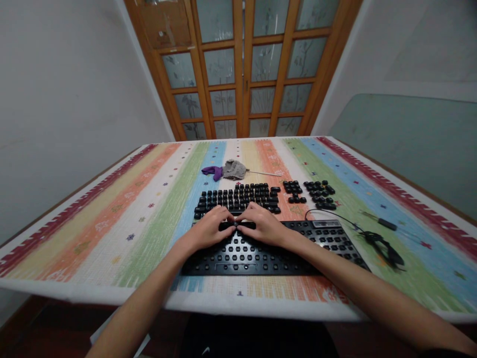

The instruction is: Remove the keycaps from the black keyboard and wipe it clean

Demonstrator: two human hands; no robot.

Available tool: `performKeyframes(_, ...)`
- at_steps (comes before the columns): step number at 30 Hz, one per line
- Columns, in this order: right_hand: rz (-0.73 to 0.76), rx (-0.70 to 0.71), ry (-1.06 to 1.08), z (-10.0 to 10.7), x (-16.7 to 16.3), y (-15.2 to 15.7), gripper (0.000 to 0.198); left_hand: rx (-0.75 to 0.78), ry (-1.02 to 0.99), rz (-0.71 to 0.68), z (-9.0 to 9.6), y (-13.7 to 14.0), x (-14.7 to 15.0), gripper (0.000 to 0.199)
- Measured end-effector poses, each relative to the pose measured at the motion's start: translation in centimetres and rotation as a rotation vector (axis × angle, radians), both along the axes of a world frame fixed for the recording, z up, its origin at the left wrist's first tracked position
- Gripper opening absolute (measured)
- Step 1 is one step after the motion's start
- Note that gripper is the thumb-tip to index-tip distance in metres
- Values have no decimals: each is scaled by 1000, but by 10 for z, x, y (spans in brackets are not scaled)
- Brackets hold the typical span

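Observation:
A black keyboard [231, 258] with its keycaps off lies near the table's front edge, its switch positions bare in rows. Over its far edge, my left hand [210, 228] and my right hand [266, 226] meet, thumbs and fingers bent inward in a pinch. Between their tips is something small and dark that I cannot make out. Just beyond my fingers, loose black keycaps [242, 196] are laid out in keyboard order. More keycaps [318, 191] sit in groups to the right. My hands hide part of the keyboard's top rows.
Behind the keycaps lie a grey cloth [234, 170], a purple cloth [213, 172] and a thin rod [264, 173]. A bundled black cable [383, 248] and a dark-handled screwdriver [387, 224] lie at the right. A striped cloth [149, 238] covers the table.

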State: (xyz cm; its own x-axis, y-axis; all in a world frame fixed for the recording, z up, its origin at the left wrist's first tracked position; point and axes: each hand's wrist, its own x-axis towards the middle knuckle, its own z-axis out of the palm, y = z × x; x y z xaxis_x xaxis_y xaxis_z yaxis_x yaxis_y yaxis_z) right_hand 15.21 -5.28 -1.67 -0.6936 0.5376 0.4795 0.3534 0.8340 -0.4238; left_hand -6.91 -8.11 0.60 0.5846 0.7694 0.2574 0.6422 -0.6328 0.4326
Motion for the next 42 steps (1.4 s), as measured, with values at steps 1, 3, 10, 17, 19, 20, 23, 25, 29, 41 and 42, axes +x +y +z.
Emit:
performKeyframes(1, -7, 2, -4, -1, 0, 0, 18, 1, -3, 2, 0, 0, 0, 9)
performKeyframes(3, -16, 10, -14, -2, -1, 0, 19, 3, -11, 6, 0, 0, -1, 8)
performKeyframes(10, -2, 27, -42, 1, -3, -2, 18, -8, -3, -5, 0, -1, -1, 8)
performKeyframes(17, -11, 57, -53, 0, -3, -2, 18, -1, 7, -8, -2, -1, -1, 9)
performKeyframes(19, -11, 52, -58, -1, -4, -1, 18, -3, 8, -2, -1, -1, -1, 9)
performKeyframes(20, -14, 46, -59, -1, -4, -1, 18, -8, 13, 1, -1, -1, -1, 9)
performKeyframes(23, -40, 25, -61, -2, -4, -2, 18, -25, 41, 14, 1, 2, 0, 8)
performKeyframes(25, -58, 11, -70, -2, -5, -2, 16, -40, 72, 11, 2, 6, 1, 7)
performKeyframes(29, -59, -32, -102, -2, -7, 0, 14, -53, 124, 0, 3, 12, 2, 9)
performKeyframes(41, -140, 16, -32, 21, 22, -3, 20, 76, 90, 63, 47, 43, 1, 18)
performKeyframes(42, -152, 13, -18, 22, 27, -3, 20, 95, 104, 90, 49, 53, 3, 18)
